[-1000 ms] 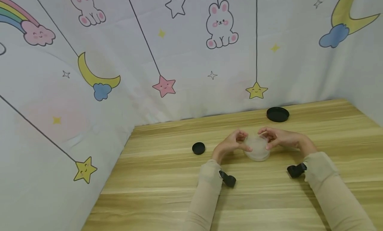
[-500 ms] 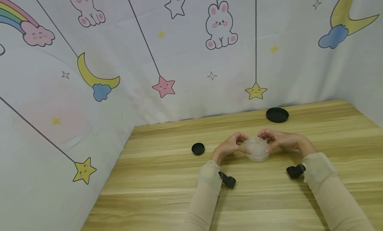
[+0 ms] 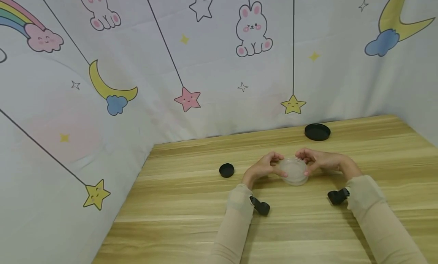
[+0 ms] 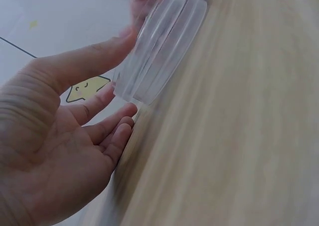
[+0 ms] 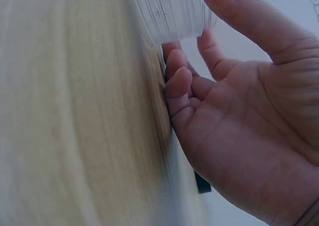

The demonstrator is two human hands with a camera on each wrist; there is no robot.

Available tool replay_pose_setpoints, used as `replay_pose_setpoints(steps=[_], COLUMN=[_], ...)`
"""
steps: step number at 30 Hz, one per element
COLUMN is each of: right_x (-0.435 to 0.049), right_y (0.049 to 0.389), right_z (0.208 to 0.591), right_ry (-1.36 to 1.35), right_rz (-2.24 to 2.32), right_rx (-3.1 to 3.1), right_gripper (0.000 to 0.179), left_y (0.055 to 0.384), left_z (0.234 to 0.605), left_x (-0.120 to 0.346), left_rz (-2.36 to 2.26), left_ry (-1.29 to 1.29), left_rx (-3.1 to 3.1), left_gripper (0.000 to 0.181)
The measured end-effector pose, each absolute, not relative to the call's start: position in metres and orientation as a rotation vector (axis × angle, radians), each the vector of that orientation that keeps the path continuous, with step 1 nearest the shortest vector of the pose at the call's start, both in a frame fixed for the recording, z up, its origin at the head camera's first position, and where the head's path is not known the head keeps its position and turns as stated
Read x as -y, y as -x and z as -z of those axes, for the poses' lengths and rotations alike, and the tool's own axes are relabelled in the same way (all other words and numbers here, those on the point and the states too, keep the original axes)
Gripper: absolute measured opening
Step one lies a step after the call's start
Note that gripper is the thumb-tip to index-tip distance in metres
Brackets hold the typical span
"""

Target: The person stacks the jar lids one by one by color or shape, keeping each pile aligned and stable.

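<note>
A stack of clear, round, shallow plastic dishes (image 3: 293,171) stands on the wooden table, one dish sitting on another. In the left wrist view the dishes (image 4: 162,49) show their side walls, with a thin seam between upper and lower. My left hand (image 3: 265,166) pinches the upper dish's left edge, thumb on the near side and index finger behind. From the other side my right hand (image 3: 321,159) pinches the upper rim between thumb and fingers. The remaining fingers of both hands curl loosely near the tabletop; in the right wrist view the right hand (image 5: 234,101) partly hides the dishes.
A small black round lid (image 3: 226,170) lies left of the left hand. Further back, a larger black shallow round lid or tray (image 3: 317,132) lies near the table's rear edge. A patterned white curtain (image 3: 219,66) hangs behind the wooden table (image 3: 301,230).
The upper clear dish, held higher a second ago, has come down slightly onto the lower one, both hands keeping their hold. Over the last half second little differs.
</note>
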State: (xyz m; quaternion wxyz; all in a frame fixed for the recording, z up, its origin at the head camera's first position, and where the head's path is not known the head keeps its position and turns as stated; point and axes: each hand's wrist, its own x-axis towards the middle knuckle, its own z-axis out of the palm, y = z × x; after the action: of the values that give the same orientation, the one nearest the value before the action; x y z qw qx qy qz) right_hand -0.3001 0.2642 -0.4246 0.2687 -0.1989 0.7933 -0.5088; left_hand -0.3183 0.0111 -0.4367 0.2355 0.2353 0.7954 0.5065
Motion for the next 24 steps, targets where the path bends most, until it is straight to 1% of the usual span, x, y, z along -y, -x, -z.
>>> replay_pose_setpoints(steps=[14,24], right_x=[-0.2665,-0.2676], right_y=[0.3004,0.3016], right_z=[0.4254,0.4279], right_ry=[0.519,0.521], right_rz=[1.377,1.398], right_rx=[-2.134,-2.127], right_gripper=[0.077,0.080], left_y=[0.3211,0.3181], left_z=[0.4411,0.4387], left_x=[-0.0111,-0.0111], left_rz=[-1.395,-1.464], left_ry=[-0.659,-0.620], left_rx=[-2.184,-2.170], left_gripper=[0.058,0.067])
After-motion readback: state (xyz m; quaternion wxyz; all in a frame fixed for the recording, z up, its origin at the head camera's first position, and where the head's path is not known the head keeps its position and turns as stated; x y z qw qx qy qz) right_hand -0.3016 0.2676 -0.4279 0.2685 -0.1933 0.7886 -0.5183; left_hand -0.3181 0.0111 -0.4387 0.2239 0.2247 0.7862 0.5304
